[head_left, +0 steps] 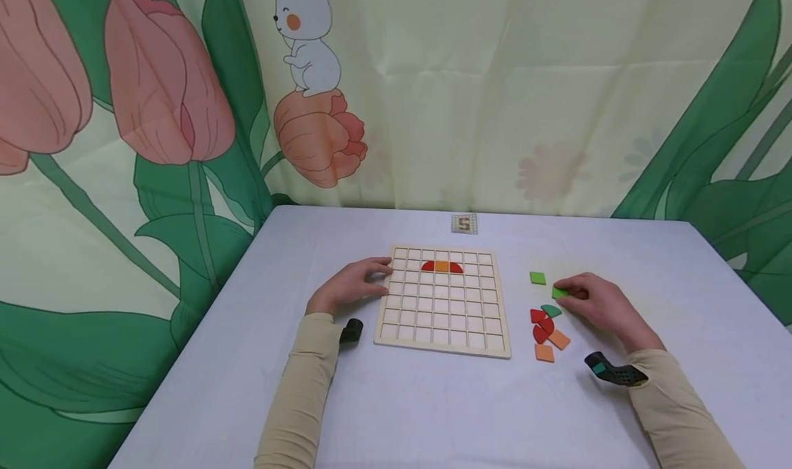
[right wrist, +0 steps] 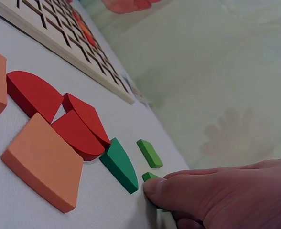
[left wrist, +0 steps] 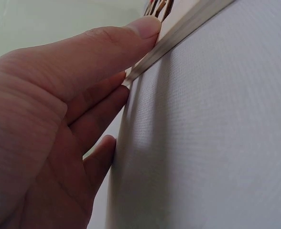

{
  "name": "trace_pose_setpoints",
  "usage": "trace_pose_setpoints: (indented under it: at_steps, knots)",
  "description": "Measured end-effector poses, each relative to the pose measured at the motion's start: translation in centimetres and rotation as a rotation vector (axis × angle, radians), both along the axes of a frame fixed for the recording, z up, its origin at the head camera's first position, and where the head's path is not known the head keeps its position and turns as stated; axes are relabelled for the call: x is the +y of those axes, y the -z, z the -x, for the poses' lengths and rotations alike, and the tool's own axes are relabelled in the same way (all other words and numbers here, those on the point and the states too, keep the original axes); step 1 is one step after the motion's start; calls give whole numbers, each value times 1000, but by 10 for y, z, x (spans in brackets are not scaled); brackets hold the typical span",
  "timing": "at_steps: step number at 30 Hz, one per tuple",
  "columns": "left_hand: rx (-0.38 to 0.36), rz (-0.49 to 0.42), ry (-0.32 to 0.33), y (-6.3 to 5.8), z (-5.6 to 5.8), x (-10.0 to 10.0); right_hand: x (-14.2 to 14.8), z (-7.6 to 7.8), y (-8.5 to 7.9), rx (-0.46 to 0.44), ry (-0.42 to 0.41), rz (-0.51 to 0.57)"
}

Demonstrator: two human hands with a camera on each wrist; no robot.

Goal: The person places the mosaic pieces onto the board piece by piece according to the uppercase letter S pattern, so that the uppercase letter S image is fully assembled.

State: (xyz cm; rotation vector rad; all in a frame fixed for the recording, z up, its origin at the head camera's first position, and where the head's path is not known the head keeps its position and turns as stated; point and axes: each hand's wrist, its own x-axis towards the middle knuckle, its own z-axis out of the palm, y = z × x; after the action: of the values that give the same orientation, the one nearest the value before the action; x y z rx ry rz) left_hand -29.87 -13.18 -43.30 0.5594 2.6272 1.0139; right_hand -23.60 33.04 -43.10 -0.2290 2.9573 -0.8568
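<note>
A light wooden grid board (head_left: 442, 348) lies on the table. In one of its upper rows sit two red quarter-round pieces (head_left: 427, 267) with an orange square (head_left: 442, 267) between them. My left hand (head_left: 349, 283) rests at the board's left edge, its thumb (left wrist: 143, 29) touching the rim and its fingers extended. To the right of the board, my right hand (head_left: 597, 304) pinches a light green square (head_left: 559, 293) between thumb and fingertips. Most of that square is hidden behind the thumb in the right wrist view.
Another light green square (head_left: 537, 278) lies just left of the right hand. Nearer me are a dark green rounded piece (head_left: 551, 311), several red pieces (right wrist: 33, 93) and two orange squares (head_left: 544, 353). A small patterned card (head_left: 465, 223) lies behind the board, close to the curtain (head_left: 495, 111).
</note>
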Motion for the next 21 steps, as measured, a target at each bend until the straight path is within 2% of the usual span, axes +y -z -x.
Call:
trace_pose_setpoints:
  at_steps: [11,14,18,21]
  knots:
    - [-8,0,-9,1,-1,2,-3,-1,1,0,-17,-10]
    - [-8,6,-14,0,-2,2,-4,-2,0,22,2,7]
    - [-9,1,-11,-2,-3,1,-12,-3,-6,64,39,37]
    - [-14,-4,-14,-2,-3,0,-26,-1,-13,71,34,66]
